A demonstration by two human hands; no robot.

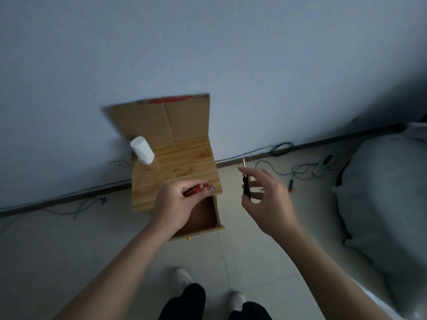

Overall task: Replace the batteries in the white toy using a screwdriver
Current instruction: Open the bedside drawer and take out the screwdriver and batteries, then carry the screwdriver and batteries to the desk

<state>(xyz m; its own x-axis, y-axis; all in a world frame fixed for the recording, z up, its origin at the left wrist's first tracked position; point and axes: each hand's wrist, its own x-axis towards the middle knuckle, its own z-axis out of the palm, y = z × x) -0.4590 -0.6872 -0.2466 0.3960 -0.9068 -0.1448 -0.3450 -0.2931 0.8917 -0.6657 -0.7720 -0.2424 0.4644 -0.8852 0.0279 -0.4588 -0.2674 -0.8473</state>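
The white toy (142,150) lies on the far left corner of a small wooden cabinet (182,166). My left hand (176,203) hovers over the cabinet's front edge and grips red batteries (197,189) in a wrapper. To the right of the cabinet, above the floor, my right hand (265,197) holds a small black-handled screwdriver (245,183) with its metal tip pointing up. The toy is apart from both hands.
The cabinet's drawer (203,219) stands pulled out below my left hand. A cardboard sheet (166,121) leans on the wall behind. Cables and a power strip (323,165) lie on the tiled floor at right, next to a large grey bag (388,192). My feet show below.
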